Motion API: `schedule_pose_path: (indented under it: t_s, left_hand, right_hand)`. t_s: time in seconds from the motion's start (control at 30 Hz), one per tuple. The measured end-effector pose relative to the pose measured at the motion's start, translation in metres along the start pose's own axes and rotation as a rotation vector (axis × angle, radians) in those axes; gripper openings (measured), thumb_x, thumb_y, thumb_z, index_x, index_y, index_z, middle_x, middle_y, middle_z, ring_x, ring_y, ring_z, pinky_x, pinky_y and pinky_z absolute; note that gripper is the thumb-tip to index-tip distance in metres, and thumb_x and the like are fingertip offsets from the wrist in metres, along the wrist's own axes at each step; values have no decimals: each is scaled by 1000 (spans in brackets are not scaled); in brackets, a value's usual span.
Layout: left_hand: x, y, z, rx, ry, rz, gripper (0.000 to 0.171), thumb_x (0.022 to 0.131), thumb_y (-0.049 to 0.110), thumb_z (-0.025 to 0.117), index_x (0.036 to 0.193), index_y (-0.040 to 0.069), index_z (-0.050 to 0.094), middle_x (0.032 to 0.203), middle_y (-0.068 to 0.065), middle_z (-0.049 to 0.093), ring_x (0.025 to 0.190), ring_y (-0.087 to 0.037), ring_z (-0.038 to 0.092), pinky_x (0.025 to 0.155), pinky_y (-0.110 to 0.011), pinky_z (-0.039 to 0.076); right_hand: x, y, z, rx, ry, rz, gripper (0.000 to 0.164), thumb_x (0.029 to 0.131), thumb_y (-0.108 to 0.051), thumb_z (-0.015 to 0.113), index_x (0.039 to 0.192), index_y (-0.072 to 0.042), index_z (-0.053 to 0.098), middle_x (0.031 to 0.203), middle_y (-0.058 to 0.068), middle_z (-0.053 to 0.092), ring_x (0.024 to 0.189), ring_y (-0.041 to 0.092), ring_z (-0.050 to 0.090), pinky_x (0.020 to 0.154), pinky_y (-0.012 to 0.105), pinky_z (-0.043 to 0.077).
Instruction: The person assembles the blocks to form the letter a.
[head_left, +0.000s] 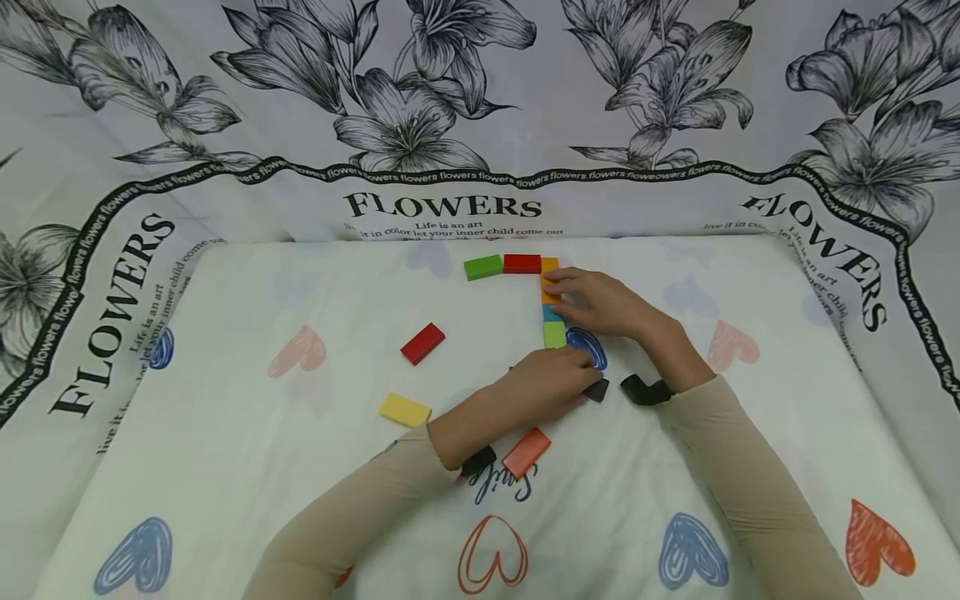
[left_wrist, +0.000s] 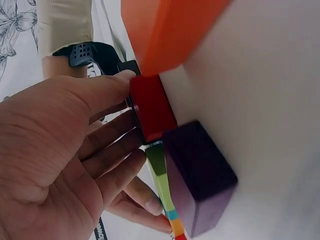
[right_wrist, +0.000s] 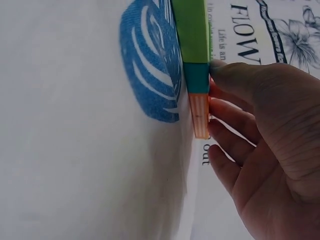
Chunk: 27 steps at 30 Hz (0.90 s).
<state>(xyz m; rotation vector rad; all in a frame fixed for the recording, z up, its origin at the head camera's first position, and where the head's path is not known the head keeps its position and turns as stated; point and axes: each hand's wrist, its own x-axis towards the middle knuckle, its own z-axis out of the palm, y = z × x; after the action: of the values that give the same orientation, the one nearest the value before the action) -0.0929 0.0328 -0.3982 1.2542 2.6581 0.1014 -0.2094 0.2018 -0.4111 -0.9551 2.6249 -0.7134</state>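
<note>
A bent row of coloured blocks lies on the white cloth: green (head_left: 483, 267), red (head_left: 522, 264), orange (head_left: 550, 264), teal (right_wrist: 197, 78) and light green (head_left: 554, 335). My right hand (head_left: 603, 302) rests against the row, its thumb at the teal block and its fingertips on the orange part. Lower down, my left hand (head_left: 543, 382) covers the row's near end. In the left wrist view, that left hand (left_wrist: 65, 145) pinches a red block (left_wrist: 152, 107) with thumb and fingers. A dark purple block (left_wrist: 200, 165) lies close beside it. A black block (head_left: 596, 389) shows by the left fingertips.
Loose blocks lie to the left: a red one (head_left: 423, 343) and a yellow one (head_left: 405, 410). An orange-red block (head_left: 527, 454) is just below the left forearm. Black wrist cameras sit on both wrists. The cloth (head_left: 225, 467) has printed hearts and some soft folds.
</note>
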Motion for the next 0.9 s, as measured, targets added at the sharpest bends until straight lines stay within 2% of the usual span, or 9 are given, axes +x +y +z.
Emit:
schedule_pose_path:
  t_s: [0.33, 0.67, 0.9]
  left_hand:
    - [3, 7, 5, 32, 7, 38, 34, 107, 26, 63, 141, 22, 68, 136, 1, 68, 127, -12, 63, 107, -23, 56]
    - [-11, 6, 2, 31, 92, 86, 36, 107, 26, 63, 143, 20, 67, 136, 2, 68, 128, -11, 63, 105, -20, 56]
    - [-23, -1, -5, -39, 132, 59, 38, 106, 26, 66, 144, 19, 66, 142, 2, 67, 133, -11, 62, 110, -22, 54]
  right_hand:
    - [-4, 2, 4, 29, 2, 2, 45, 105, -21, 67, 146, -4, 63, 163, 12, 51, 160, 38, 34, 131, 59, 30]
    - [-4, 1, 1, 28, 13, -13, 43, 104, -21, 68, 144, -4, 65, 162, 11, 53, 157, 38, 39, 130, 59, 32]
    - [-2, 0, 0, 46, 19, -30, 43, 104, -19, 69, 144, -3, 65, 161, 13, 53, 157, 38, 41, 130, 59, 32]
